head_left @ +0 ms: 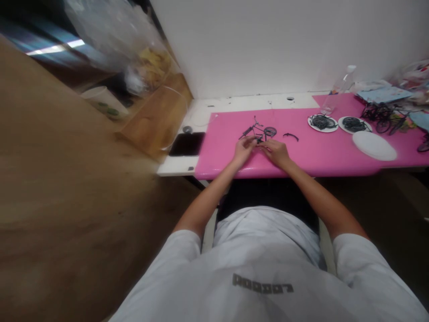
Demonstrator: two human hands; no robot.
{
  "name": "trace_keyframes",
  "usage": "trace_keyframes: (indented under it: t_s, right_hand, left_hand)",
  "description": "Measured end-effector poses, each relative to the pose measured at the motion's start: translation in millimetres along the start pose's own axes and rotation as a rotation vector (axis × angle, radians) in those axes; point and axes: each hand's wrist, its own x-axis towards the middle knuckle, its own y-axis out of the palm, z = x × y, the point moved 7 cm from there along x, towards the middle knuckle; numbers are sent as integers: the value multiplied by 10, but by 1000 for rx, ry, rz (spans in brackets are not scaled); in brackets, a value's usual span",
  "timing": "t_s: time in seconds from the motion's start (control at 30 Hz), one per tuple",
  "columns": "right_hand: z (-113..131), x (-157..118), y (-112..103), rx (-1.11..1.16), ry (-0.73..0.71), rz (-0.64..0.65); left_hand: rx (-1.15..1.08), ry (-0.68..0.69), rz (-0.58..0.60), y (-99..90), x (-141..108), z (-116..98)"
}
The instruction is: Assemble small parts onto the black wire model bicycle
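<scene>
A small dark model bicycle (257,129) lies on the pink mat (228,156) right in front of me, one wheel toward the right and the handlebar at the far side. At its near edge, the fingers of my left hand (245,148) are pinched together on the bicycle. From the other side my right hand (276,152) meets it, fingertips closed around the same low part, which they mostly cover. Too little shows to name that part. A loose black curved piece (291,136) rests on the mat just right of my right hand.
Two white plates of black parts (322,129) stand to the right, near a blank white plate (374,146). Behind them is a clear bottle (338,91). More dark model bicycles (384,118) are piled at far right. A black phone-like slab (187,144) lies left of the mat.
</scene>
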Motion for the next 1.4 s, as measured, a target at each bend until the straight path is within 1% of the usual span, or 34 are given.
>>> trace_keyframes:
  t_s: [0.07,0.23,0.3,0.43,0.57,0.63,0.77,0.83,0.9,0.97,1.07,1.17,1.27,1.33,1.4]
  right_hand:
    - [-2,8,-14,16,33,3]
    - [-26,26,-52,50,114,-12]
    - [-35,26,-59,57,120,-25]
    - [-49,16,-55,60,98,-47]
    - [-51,12,-61,57,89,-65]
    - [-33,18,-73,59,90,-61]
    - [43,24,-99,84,84,-30]
    - [51,18,-116,102,109,-35]
    - [11,12,-142,132,177,-72]
    - [-66,20,-154,197,274,-101]
    - [-156,78,-137,386,383,-90]
    - [-157,156,-143,593,417,-68]
    - [-134,171,-105,738,500,29]
    - [-130,158,-106,796,546,57]
    - [-152,157,-146,795,555,45]
  left_hand:
    - [-17,-22,1,17,-9,-2]
    - [-2,-23,23,38,-13,-34]
    - [-15,-38,10,23,-11,-34]
    - [-42,-66,-57,-30,-13,-21]
    - [-34,-67,-48,-27,-17,-10]
    - [-38,-58,-49,-31,-17,-10]
    - [-23,-48,-87,-74,-15,7]
    - [2,-37,-102,-97,-11,19]
    - [22,-17,-108,-113,-8,23]
    - [35,10,-103,-115,-9,13]
    - [47,52,-66,-90,-17,-32]
    - [55,73,-6,-42,-22,-73]
    - [56,79,19,-6,-25,-84]
    - [66,81,9,7,-34,-81]
    - [94,71,-1,17,-49,-73]
